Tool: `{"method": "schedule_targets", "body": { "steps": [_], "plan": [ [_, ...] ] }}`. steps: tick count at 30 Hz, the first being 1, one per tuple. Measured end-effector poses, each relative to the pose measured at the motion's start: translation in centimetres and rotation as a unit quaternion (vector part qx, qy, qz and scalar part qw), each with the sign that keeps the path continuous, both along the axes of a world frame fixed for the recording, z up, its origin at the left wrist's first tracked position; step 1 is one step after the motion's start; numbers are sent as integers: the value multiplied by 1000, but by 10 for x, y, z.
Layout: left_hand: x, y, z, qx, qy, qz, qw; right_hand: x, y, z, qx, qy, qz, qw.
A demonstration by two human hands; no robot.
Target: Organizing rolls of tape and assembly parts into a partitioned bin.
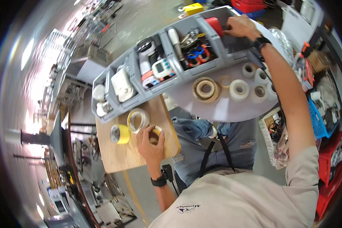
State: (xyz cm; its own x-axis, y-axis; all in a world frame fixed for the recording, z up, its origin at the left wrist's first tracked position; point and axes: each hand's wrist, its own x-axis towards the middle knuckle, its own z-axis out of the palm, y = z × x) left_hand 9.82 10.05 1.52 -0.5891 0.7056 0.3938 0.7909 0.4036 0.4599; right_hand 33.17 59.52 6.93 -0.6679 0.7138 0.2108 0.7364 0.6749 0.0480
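My left hand (pixel 151 144) rests with curled fingers around a roll of tape (pixel 156 133) on the small wooden table. Beside it lie a yellow tape roll (pixel 121 134) and a white and yellow roll (pixel 138 120). My right hand (pixel 240 27) reaches into the rightmost compartment of a grey divided plastic bin (pixel 156 90), close to a red object (pixel 214 26); whether the fingers touch it cannot be told. Nested brown tape rolls (pixel 205 89), a thin tape ring (pixel 225 81) and several clear or white tape rolls (pixel 239 89) stand on the round white table.
Other bin compartments hold scissors (pixel 199 55), a white timer (pixel 162 69), a white case (pixel 122 85) and round white items (pixel 99 93). To the right are a blue basket (pixel 319 114), red bins (pixel 329 159) and a white tray (pixel 266 128). My legs are below the round table (pixel 216 114).
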Motion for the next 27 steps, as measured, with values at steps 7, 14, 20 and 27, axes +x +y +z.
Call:
{"method": "schedule_targets", "body": {
  "steps": [7, 14, 20, 27],
  "plan": [
    [1, 2, 3, 15, 6, -4, 1000, 0, -8, 4, 14, -6, -5, 1000],
    [2, 1, 6, 8, 31, -12, 999, -4, -9, 7, -14, -33, -39, 999],
    [1, 2, 7, 15, 18, -6, 1000, -3, -5, 3, 15, -1, -10, 1000],
    [2, 1, 8, 14, 20, -10, 1000, -3, -7, 6, -6, -7, -16, 1000]
  ]
}}
